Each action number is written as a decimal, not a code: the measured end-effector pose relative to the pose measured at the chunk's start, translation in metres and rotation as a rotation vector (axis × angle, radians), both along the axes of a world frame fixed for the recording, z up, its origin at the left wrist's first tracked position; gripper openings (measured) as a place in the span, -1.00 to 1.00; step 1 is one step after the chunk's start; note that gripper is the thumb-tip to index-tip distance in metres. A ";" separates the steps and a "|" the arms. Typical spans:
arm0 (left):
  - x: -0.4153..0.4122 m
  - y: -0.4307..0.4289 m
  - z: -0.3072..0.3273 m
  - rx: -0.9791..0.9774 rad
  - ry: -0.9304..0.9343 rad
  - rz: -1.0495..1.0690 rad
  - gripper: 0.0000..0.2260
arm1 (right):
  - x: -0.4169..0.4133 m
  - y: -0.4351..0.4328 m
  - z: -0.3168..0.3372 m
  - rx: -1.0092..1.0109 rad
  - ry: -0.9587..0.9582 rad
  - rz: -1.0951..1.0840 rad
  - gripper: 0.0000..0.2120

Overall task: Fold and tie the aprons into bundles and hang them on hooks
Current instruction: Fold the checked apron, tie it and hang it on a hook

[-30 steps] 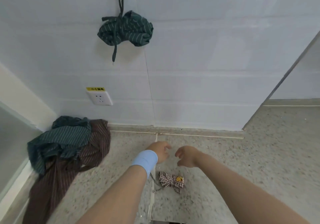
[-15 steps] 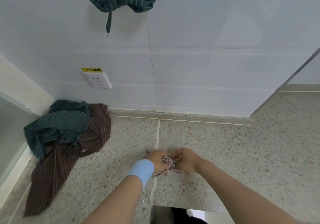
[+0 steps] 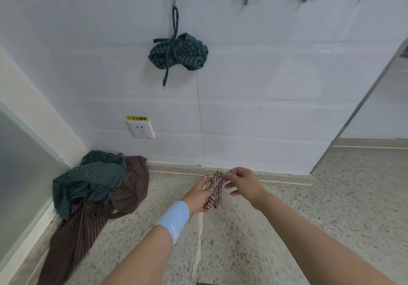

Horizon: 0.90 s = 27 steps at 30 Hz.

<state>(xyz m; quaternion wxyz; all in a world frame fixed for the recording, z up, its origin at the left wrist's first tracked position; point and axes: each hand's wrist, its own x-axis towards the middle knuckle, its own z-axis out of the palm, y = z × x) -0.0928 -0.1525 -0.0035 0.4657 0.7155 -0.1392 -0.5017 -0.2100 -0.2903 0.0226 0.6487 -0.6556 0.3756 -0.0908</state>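
Your left hand (image 3: 198, 194) grips the checkered apron bundle (image 3: 214, 189), your right hand (image 3: 244, 183) pinches its top, below the hung green bundle (image 3: 178, 51).

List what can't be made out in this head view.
- Checkered bundle: left hand covers its near side; knot state unclear.
- Brown striped apron: partly buried under the green striped apron.
- Yellow label above the socket: text too small.
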 end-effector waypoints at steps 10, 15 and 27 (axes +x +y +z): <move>-0.010 -0.031 0.085 -0.254 0.067 0.092 -0.73 | 0.002 -0.025 0.117 -0.159 -0.201 -0.039 -0.85; -0.009 -0.036 0.107 -0.328 0.177 0.221 -0.72 | -0.003 -0.020 0.126 -0.158 -0.140 -0.017 -0.62; -0.023 0.039 0.105 -0.190 -0.073 0.310 -0.78 | 0.007 0.043 0.098 -0.339 -0.033 0.156 -0.81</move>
